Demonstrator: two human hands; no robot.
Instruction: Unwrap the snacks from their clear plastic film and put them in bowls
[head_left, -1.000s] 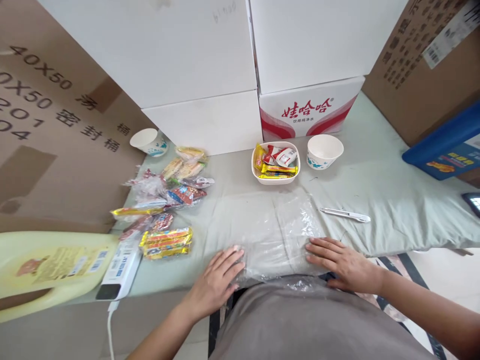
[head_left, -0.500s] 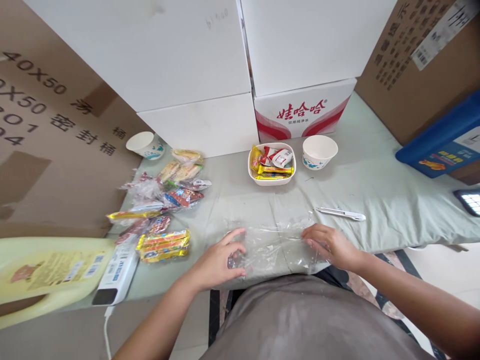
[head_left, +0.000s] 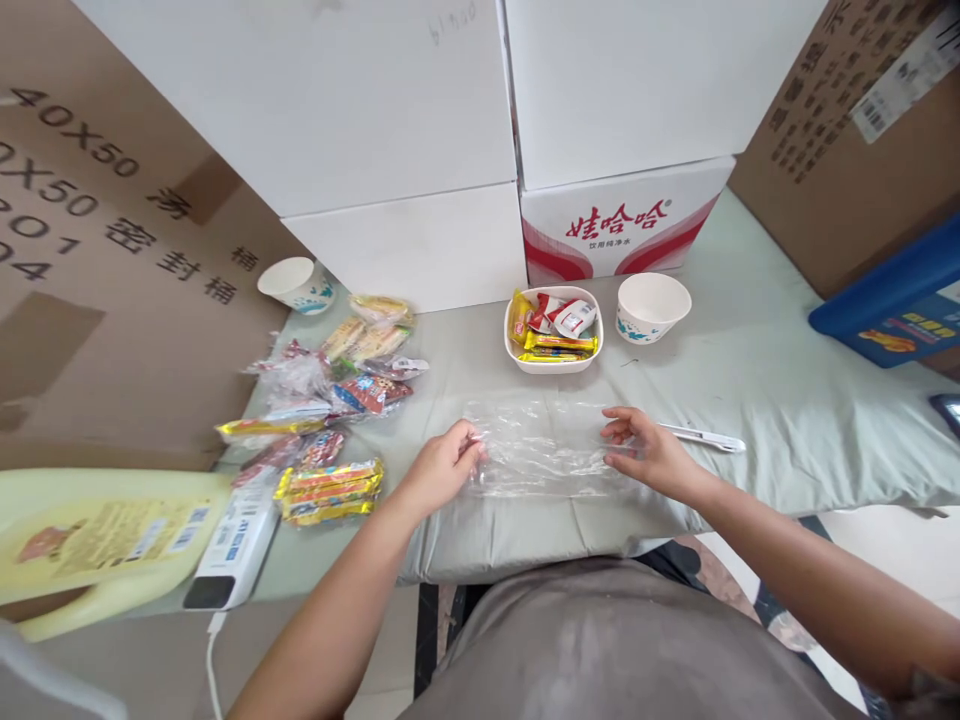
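A clear plastic bag lies folded on the pale green cloth in front of me. My left hand pinches the bag's left end with closed fingers. My right hand grips the right end, thumb and fingers closed on the film. The bag is stretched between both hands, just above the cloth.
A white dish of snack packets and an empty paper bowl stand behind the bag. A white pen-like tool lies right of my right hand. Loose snack packets are piled left, near another paper bowl. Cardboard and white boxes wall the back.
Both hands went from lying flat on the bag near the table edge to pinching its ends. The bag is folded narrower and has moved away from me, toward the dish.
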